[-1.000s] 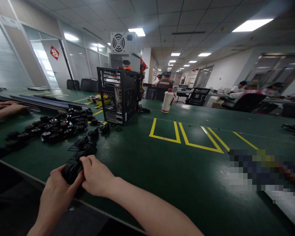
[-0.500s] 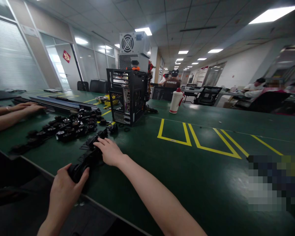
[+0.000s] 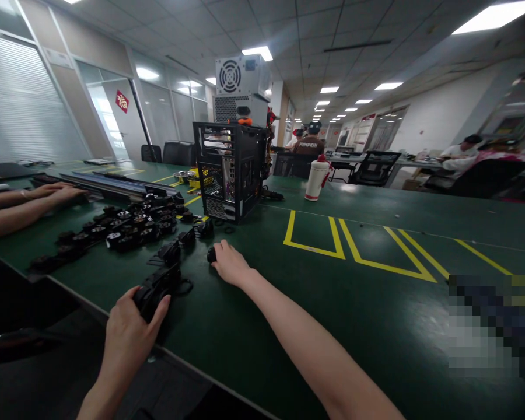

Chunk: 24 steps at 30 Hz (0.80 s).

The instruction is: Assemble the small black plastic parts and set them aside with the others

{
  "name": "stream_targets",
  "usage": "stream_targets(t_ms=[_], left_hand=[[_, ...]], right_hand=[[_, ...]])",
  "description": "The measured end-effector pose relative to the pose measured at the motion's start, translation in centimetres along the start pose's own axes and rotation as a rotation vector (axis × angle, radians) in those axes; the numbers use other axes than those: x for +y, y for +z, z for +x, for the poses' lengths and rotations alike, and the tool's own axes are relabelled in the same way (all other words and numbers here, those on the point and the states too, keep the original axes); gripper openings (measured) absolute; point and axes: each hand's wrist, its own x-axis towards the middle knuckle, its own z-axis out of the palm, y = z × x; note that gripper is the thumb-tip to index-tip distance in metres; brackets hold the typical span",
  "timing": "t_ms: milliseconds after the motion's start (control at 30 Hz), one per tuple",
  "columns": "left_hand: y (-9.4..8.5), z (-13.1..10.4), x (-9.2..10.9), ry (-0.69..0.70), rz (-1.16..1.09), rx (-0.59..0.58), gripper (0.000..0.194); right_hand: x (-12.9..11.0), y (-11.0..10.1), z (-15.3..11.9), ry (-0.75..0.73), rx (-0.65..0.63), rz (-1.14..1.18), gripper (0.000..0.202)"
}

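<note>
Near the table's front edge, my left hand [image 3: 133, 324] is wrapped round a black part [image 3: 161, 286], its thumb on the near side. To the right, my right hand [image 3: 230, 263] is closed on a small dark piece [image 3: 212, 255] just above the green table [image 3: 262, 315]. A thin black loop [image 3: 186, 286] lies beside the black part. Just beyond, a few more black parts [image 3: 170, 252] stand in a row. A large heap of black fan-like parts [image 3: 135, 224] lies to the left.
A black computer case [image 3: 231, 169] carries two power supplies [image 3: 240, 76]. A white bottle [image 3: 317, 179] with a red cap stands right of it. Another person's hands [image 3: 55, 192] rest at long metal strips [image 3: 109, 185] on the left. Yellow tape [image 3: 315, 251] marks the table.
My right hand has moved right, away from the black parts, with a small dark piece in its fingers. My left hand keeps its hold; the view has shifted slightly.
</note>
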Motion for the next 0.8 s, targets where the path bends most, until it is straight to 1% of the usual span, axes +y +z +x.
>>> stream_targets(t_ms=[133,267,367,500,600,667,733,800], left_hand=[[0.4,0.6,0.0,0.048,-0.022,-0.016,0.073],[0.9,1.8,-0.6,0.064,-0.07,-0.082,0.075],[1.1,2.3,-0.9,0.053,-0.072,-0.124,0.077],[0.9,2.2,-0.7,0.035,-0.044,-0.137,0.082],[0.7,1.8,-0.3,0.036,-0.027,-0.123,0.084],[0.7,1.7,-0.2,0.034,-0.017,-0.11,0.085],[0.7,1.7,0.0,0.028,-0.014,-0.121,0.085],[0.6,1.7,0.1,0.024,-0.024,-0.153,0.085]], right_hand=[[2.0,-2.4,-3.3,0.044,-0.014,-0.009,0.039],[3.9,-4.6,-7.2,0.088,-0.003,-0.022,0.045],[5.5,-5.9,-9.9,0.14,0.007,-0.031,0.047],[7.7,-7.2,-13.1,0.282,0.034,-0.004,0.049],[9.4,-8.1,-15.2,0.383,0.066,0.025,0.046],[10.2,-8.6,-16.4,0.436,0.066,0.047,0.044],[10.6,-9.0,-17.2,0.464,0.071,0.06,0.044],[10.4,-9.1,-17.4,0.46,0.082,0.078,0.043]])
